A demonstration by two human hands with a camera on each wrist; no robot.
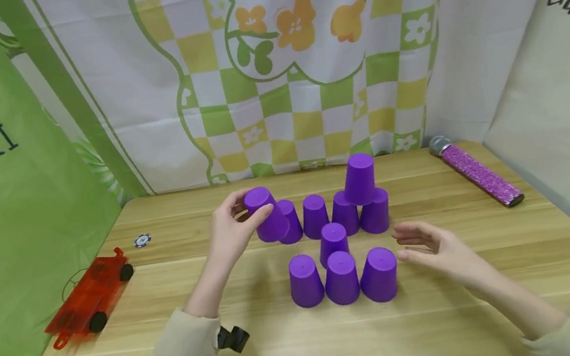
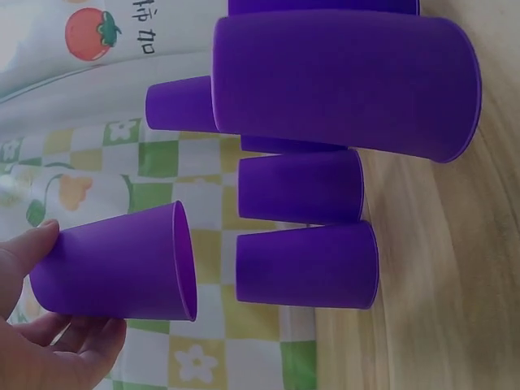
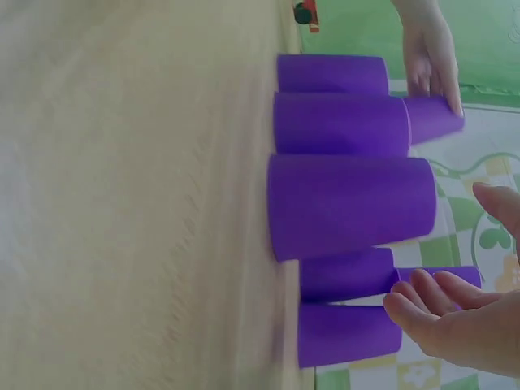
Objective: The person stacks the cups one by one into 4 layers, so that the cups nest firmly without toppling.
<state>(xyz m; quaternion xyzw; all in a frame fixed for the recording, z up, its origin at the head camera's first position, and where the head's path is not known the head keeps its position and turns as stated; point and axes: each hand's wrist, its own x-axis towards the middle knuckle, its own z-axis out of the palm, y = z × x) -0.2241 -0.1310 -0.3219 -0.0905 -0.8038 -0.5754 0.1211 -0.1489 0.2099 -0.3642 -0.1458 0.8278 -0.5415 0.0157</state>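
My left hand holds a purple plastic cup mouth down and slightly tilted, thumb on the near side. In the left wrist view this held cup hangs clear of the table, its rim near the back cups. Several upturned purple cups form a back row, including a cup in its middle. Another cup stands across the two rightmost ones. Nearer stand a single cup and a front row of three, with a cup at its right end. My right hand hovers beside it, fingers relaxed and holding nothing.
A red transparent toy car and a blue-and-white chip lie on the left of the wooden table. At the back right lies a glittery pink microphone. Patterned cloth hangs behind the table, with more fabric at both sides.
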